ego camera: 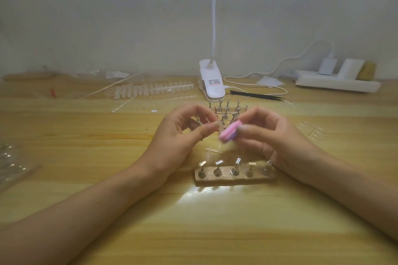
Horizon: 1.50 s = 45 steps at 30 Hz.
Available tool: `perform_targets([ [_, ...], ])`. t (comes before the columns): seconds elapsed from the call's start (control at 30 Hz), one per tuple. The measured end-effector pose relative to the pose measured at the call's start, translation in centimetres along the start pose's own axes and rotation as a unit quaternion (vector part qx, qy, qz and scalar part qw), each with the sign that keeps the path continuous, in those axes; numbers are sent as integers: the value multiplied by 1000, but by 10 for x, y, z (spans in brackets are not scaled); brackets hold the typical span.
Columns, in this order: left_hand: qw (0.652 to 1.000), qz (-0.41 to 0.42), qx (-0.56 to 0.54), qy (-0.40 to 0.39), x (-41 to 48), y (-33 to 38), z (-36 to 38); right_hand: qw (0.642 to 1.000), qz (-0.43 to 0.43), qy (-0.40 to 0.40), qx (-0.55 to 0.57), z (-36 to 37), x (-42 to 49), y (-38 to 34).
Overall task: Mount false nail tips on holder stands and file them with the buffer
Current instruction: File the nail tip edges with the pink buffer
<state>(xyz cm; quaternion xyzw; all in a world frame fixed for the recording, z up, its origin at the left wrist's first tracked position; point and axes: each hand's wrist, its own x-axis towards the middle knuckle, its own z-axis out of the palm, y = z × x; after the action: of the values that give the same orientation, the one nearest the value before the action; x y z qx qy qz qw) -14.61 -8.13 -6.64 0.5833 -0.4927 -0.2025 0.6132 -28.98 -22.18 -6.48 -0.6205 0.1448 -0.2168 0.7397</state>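
Far left, table edge: crumpled clear plastic packaging, blurred. Farther back, a strip of false nail tips lies flat on the wood, well apart from the hands.

Left hand: raised above the table, fingers curled. Thumb and forefinger closed to a narrow pinch on one clear nail tip. I see the other fingers bent loosely behind it, holding nothing.

Centre: pink buffer, tilted, its lower end right at the pinched tip. Motion blur here; I cannot tell whether they actually touch. Below it a small clear scrap lies on the table. Nearer me, a wooden holder bar carries five metal stands in a row. A second cluster of stands sits behind the hands, just in front of the white clip lamp.

Right hand: fingers wrapped around the buffer's upper end, thumb against its near side, a firm grip. Heel of the hand hangs close to the bar's right end.

Right of the lamp: black tweezers flat on the table. Far right, a white power strip against the wall.
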Motion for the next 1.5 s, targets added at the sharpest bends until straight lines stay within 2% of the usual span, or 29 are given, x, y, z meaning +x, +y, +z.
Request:
perform_targets([
  [0.07, 1000, 7, 9, 5, 0, -1, 0, 998, 1, -35, -49, 3, -2, 0],
  [0.13, 1000, 9, 7, 5, 0, -2, 1, 1000, -16, 2, -3, 3, -1, 0],
  [0.2, 1000, 8, -1, 14, 1, -2, 0, 1000, -13, 6, 11, 1, -1, 0],
  [0.3, 1000, 8, -2, 11, 1, -2, 0, 997, -1, -42, -57, 4, -2, 0],
  [0.4, 1000, 3, 2, 9, 1, -3, 0, 1000, -14, 8, 2, 2, -1, -1],
  [0.5, 1000, 4, 0, 11, 1, -2, 0, 997, 4, -37, -60, 4, -2, -1],
  [0.63, 1000, 4, 11, 10, 0, -3, 0, 1000, -13, 5, 2, 1, 0, 0],
  [0.73, 1000, 10, 17, 21, 1, -4, 0, 997, 4, -45, -63, 4, -2, 0],
  [0.87, 999, 20, 43, 3, 0, -5, 0, 1000, -13, 4, 3, 1, 0, 1],
  [0.97, 999, 17, 30, 16, 0, -4, 1, 998, -13, -41, -46, 2, 0, 2],
  [1.07, 999, 17, 39, 3, -1, -4, 1, 1000, -20, 5, 15, 0, 2, 1],
  [1.2, 999, 4, 32, 18, 0, -4, 0, 998, -3, -53, -35, 2, -2, 2],
  [1.3, 999, 8, 40, 20, 0, -5, -1, 1000, -12, 3, 11, 0, 1, 2],
  [1.43, 999, 13, 44, 20, 1, -5, -1, 998, 0, -47, -37, 2, 0, 2],
  [1.5, 999, 7, 43, 12, 1, -4, 0, 1000, -10, -18, -11, 1, 1, 2],
])
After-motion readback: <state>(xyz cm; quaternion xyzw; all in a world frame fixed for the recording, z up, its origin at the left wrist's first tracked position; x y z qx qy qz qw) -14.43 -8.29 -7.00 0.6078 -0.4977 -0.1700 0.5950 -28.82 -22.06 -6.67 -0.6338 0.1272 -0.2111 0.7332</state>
